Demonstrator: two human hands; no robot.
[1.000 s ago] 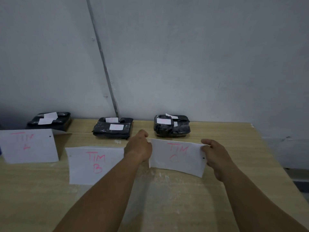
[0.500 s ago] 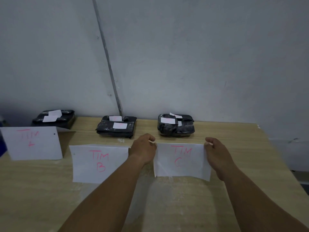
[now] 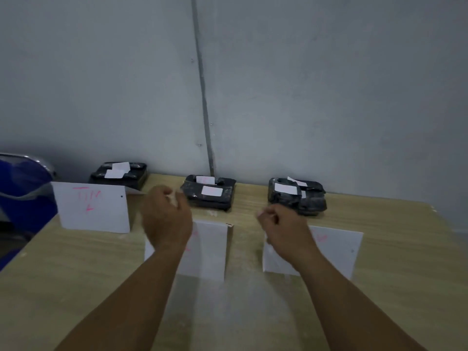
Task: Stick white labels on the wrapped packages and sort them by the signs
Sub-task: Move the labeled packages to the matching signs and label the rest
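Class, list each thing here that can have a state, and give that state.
Left packages, labelled, lying flat.
Middle packages, labelled, flat.
Right packages, labelled, flat.
Left sign, standing upright.
Middle sign, upright, partly behind left hand.
Right sign, upright, partly behind right hand.
Left hand, fingers curled, blurred, contents unclear.
Right hand, fingers curled, holding nothing visible.

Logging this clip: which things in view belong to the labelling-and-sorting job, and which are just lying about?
Job: left black wrapped package, middle black wrapped package, right black wrapped package, each white-labelled; left white paper sign, middle white paper sign, right white paper sign.
Lying about: blue plastic object at left edge; grey wall conduit.
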